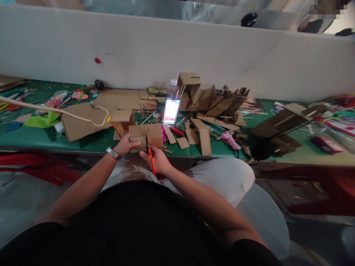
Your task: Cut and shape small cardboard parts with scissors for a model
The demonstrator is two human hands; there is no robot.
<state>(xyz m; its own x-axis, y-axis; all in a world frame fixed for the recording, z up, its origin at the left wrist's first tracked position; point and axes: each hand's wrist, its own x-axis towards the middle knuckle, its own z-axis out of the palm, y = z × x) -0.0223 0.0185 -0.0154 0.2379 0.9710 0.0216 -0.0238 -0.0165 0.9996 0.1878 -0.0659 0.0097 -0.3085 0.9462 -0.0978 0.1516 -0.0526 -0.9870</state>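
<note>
My left hand (128, 144) grips the left side of a small piece of brown cardboard (154, 133), thumb on top. My right hand (158, 161) is closed on a pair of scissors (151, 159) with red-orange handles. The dark blades reach up onto the cardboard near its middle; whether they are cutting into it I cannot tell. Just behind the piece, something bright pink (163, 134) peeks out. Cut cardboard strips (205, 142) lie to the right of my hands, and a folded cardboard piece (124, 120) stands behind my left hand.
A lit phone (171, 111) leans before a clear bottle (173, 87). Cardboard structures (213, 101) stand behind and right, with a pink glue gun (229, 139) nearer. A large cardboard sheet (83, 120) and a long thin stick (47, 106) lie left. A white partition (166, 48) backs the green table (36, 142).
</note>
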